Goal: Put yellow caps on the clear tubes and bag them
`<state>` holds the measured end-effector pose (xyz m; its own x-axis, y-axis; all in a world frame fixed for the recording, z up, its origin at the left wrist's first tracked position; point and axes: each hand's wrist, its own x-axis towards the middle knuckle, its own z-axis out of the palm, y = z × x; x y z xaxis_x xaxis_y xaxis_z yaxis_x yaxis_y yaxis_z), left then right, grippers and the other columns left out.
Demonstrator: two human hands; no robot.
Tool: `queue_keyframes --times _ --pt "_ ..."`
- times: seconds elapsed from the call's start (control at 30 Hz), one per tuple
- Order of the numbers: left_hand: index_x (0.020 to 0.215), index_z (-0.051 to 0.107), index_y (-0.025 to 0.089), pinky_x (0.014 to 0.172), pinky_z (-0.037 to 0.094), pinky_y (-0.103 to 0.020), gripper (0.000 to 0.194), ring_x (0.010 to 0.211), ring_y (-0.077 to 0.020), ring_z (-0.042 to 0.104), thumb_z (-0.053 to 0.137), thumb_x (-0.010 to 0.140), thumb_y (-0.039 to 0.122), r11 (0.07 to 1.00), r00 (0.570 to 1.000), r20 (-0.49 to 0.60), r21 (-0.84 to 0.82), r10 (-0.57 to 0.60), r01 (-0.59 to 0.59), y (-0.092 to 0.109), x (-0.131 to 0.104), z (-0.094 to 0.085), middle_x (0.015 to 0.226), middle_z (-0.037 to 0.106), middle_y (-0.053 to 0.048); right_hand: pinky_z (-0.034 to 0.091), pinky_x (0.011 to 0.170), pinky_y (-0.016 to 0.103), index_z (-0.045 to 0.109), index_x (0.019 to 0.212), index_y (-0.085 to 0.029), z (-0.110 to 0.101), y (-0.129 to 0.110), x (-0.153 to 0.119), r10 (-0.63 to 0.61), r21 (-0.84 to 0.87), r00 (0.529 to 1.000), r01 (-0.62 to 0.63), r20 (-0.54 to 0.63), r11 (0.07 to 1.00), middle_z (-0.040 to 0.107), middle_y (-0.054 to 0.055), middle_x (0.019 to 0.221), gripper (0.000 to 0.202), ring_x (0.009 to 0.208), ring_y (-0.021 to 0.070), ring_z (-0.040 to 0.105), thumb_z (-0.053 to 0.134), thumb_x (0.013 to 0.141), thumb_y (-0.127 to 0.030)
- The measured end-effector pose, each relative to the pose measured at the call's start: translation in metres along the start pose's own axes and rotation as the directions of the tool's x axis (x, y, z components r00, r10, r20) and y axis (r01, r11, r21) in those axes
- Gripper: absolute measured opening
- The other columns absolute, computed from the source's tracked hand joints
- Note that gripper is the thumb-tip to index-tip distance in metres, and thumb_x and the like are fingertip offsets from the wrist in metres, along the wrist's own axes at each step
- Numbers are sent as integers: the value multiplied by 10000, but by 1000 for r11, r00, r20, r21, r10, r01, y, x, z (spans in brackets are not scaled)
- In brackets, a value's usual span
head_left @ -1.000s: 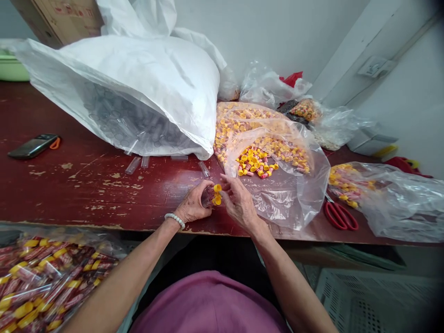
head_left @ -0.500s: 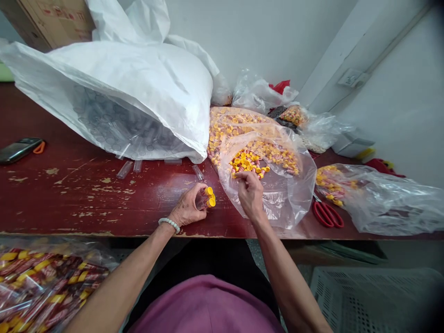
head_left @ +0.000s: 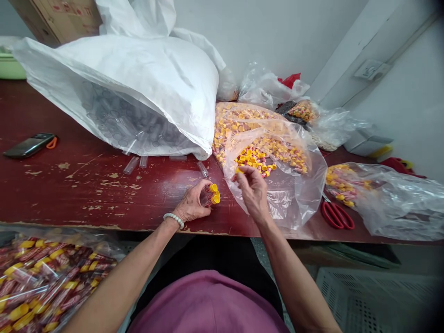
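Starting at the lower left with the filled tubes [head_left: 45, 277] in clear film, heaped below the counter [head_left: 86, 199] edge, glossy and likely to slide over one another. Next, on the counter, a white sack [head_left: 163, 69] with its mouth toward the lower left, full of empty clear tubes, with a few loose tubes [head_left: 131, 165] lying just below; probably light, stiff and smooth-walled, prone to roll, best taken round the middle without a hard squeeze. Then the left hand [head_left: 190, 204], closed round a small bunch of clear tubes [head_left: 205, 199], with yellow caps [head_left: 215, 199] sticking out toward the right – held by the sides, likely to fan or slip if gripped too loosely. Farther right, over the near edge of an open plastic bag [head_left: 286, 192], the right hand [head_left: 255, 192], thumb and forefinger closed on a small yellow-topped piece [head_left: 239, 170]. Likely almost weightless and easily dropped, so best pinched by the firm cap rather than the pink part – hard to tell how soft underneath. Past the bag, red-handled scissors [head_left: 336, 215], flat on the counter.
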<state>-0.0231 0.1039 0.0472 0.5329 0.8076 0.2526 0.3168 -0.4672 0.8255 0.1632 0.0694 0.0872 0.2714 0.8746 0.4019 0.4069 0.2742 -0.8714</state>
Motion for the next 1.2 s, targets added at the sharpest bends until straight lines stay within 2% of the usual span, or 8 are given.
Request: queue_keyframes --times 0.07,0.2,0.4,0.63,0.83,0.9,1.0,1.2 --pt "1097 463 185 705 463 -261 585 779 -148 568 619 541 87 1000 1000 -7 24 20 -20 1 0 -1 901 571 -12 463 623 247 521 1031 -204 17 -14 -18 -8 102 998 1 68 995 604 4 819 226 688 114 561 492 882 -372" --pt "1054 490 180 661 452 -253 547 725 -136 538 624 531 93 997 999 -25 58 44 -42 2 0 -1 852 565 10 482 682 272 568 971 -201 41 -16 -35 -84 -28 993 86 87 996 628 22 858 157 735 122 575 515 871 -309" --pt "1038 496 183 693 458 -264 488 753 -149 556 607 568 110 996 997 -26 54 68 -67 1 0 0 887 588 -4 416 937 405 638 940 -221 37 -13 -37 -330 -376 926 376 181 847 510 85 1252 148 1091 207 498 512 876 -267" --pt "1046 490 188 760 463 -282 454 826 -167 582 597 608 132 996 996 -28 34 88 -87 2 1 -1 968 602 -27 411 961 394 615 1033 -220 32 -27 -43 -314 -404 907 408 279 819 481 69 1301 208 1137 199 477 462 899 -266" --pt "1096 468 191 649 460 -251 580 688 -138 564 614 540 113 996 1000 -13 86 -14 15 -1 -1 -1 843 583 12 468 828 382 593 1046 -149 -33 19 14 -160 -549 979 67 -124 833 539 126 1069 270 980 211 532 408 898 -280" --pt "1097 465 188 634 458 -246 573 674 -132 559 607 547 119 996 1000 -13 85 -20 21 -1 -2 -1 836 578 10 426 879 405 607 1031 -148 -55 47 31 5 -708 976 -160 -216 687 528 137 1065 281 1023 242 509 474 859 -327" --pt "1092 466 185 638 461 -247 566 688 -136 559 604 546 121 996 1000 -14 92 -14 15 0 -1 -1 845 576 3 401 876 428 609 1064 -150 -73 79 41 141 -773 961 -275 -237 572 538 155 1065 314 1006 264 515 476 852 -340" --pt "1085 467 184 651 474 -259 551 708 -146 567 592 553 116 996 1000 -20 91 3 -1 4 0 -2 862 576 -4 404 853 424 645 898 -122 -81 93 40 144 -726 982 -186 -120 663 624 147 931 256 895 252 547 533 820 -338"
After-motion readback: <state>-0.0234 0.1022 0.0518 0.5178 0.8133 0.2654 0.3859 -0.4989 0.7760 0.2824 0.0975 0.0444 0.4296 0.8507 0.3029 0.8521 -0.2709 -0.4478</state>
